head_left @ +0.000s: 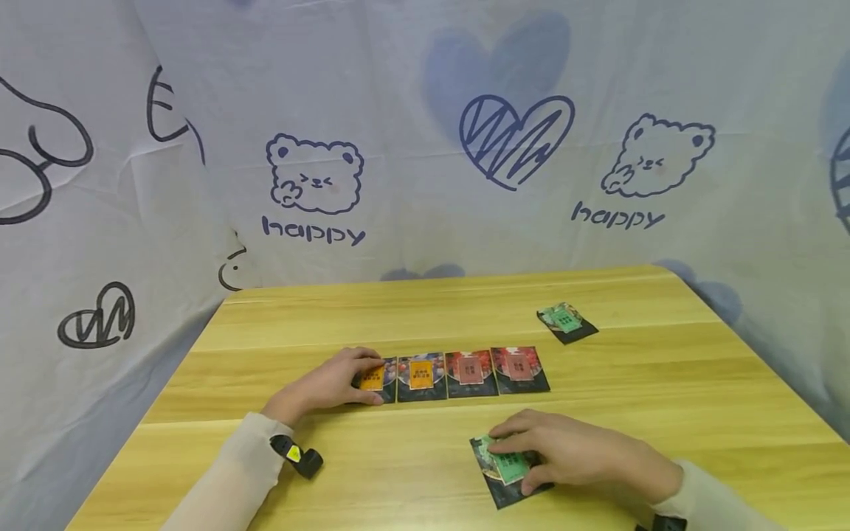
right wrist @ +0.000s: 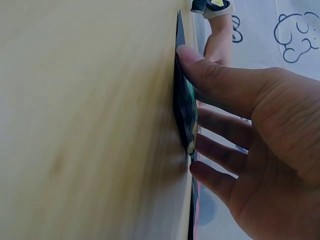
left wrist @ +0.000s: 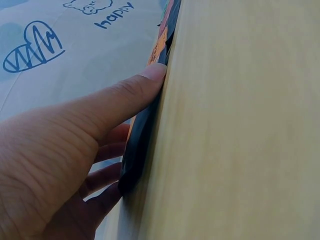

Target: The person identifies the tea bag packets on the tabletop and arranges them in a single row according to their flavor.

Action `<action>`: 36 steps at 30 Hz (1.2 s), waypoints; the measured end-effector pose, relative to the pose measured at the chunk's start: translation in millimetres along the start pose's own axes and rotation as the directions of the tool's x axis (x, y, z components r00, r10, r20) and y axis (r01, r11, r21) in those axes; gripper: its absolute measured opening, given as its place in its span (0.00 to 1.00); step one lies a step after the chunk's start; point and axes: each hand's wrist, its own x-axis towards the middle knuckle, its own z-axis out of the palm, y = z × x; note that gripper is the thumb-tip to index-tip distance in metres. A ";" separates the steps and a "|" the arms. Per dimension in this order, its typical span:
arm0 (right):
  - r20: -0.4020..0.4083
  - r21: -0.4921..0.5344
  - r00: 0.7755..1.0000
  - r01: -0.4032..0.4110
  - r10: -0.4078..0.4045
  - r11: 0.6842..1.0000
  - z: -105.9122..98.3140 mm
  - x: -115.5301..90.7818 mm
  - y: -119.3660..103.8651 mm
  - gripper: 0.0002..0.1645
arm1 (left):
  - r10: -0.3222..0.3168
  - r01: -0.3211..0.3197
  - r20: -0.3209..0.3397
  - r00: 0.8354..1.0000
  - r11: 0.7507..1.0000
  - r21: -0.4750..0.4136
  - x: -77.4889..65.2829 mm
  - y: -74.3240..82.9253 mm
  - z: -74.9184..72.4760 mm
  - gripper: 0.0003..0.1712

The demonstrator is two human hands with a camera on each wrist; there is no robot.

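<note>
Four flat printed packets are set side by side in a row on the table. My left hand point(head_left: 332, 382) holds the leftmost orange-labelled packet point(head_left: 375, 378), thumb along its near edge and fingers by its far side. Beside it lie another orange-labelled packet point(head_left: 421, 375) and two red-labelled packets, one in the middle point(head_left: 471, 372) and one at the right end point(head_left: 520, 367). Nearer to me, my right hand point(head_left: 571, 448) grips a green-labelled packet point(head_left: 510, 467) between thumb and fingers. In the right wrist view this packet point(right wrist: 184, 107) is tilted, and its contact with the table is unclear.
Another green-labelled packet point(head_left: 567, 322) lies towards the back right of the wooden table point(head_left: 265, 324). A pale cloth point(head_left: 412, 133) with bear and heart drawings hangs behind and beside the table. A black wrist strap point(head_left: 296, 456) circles the left sleeve.
</note>
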 end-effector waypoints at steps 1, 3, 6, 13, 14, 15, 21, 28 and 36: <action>-0.003 0.003 1.000 -0.009 0.009 1.000 -0.7 -2.0 0.8 0.36 | -0.002 0.002 0.000 1.000 1.000 -0.004 -0.3 0.0 0.1 0.45; -0.003 0.011 1.000 -0.031 0.031 0.999 -2.1 -5.5 2.7 0.36 | -0.005 0.005 0.000 1.000 1.000 -0.008 -0.6 0.4 0.0 0.45; 0.004 0.021 0.997 -0.074 0.074 0.997 -4.5 -11.4 5.8 0.36 | -0.006 0.006 0.002 1.000 1.000 -0.011 -0.7 1.1 -0.4 0.45; 0.020 0.057 0.990 -0.140 0.139 0.988 -11.5 -23.8 11.0 0.36 | 0.008 -0.008 -0.011 1.000 1.000 0.002 -1.3 2.5 -2.3 0.45; 0.020 0.062 0.989 -0.144 0.143 0.988 -12.3 -25.4 11.6 0.36 | 0.007 -0.007 -0.009 1.000 1.000 0.002 -1.6 2.8 -2.6 0.45; 0.022 0.064 0.988 -0.152 0.151 0.986 -12.9 -27.1 12.2 0.36 | 0.006 -0.006 -0.006 1.000 1.000 0.000 -1.8 3.1 -2.7 0.45; 0.021 0.063 0.982 -0.189 0.188 0.980 -14.6 -35.2 17.5 0.39 | -0.003 0.003 0.003 1.000 1.000 -0.013 -2.3 3.4 -3.8 0.45; -0.010 0.049 0.975 -0.219 0.220 0.974 -14.1 -42.6 20.8 0.43 | 0.002 -0.002 0.000 1.000 1.000 -0.009 -1.9 2.1 -3.8 0.46; -0.024 0.041 0.970 -0.239 0.240 0.970 -14.4 -51.7 25.8 0.43 | 0.011 -0.011 -0.003 1.000 1.000 0.000 -1.5 2.2 -3.5 0.45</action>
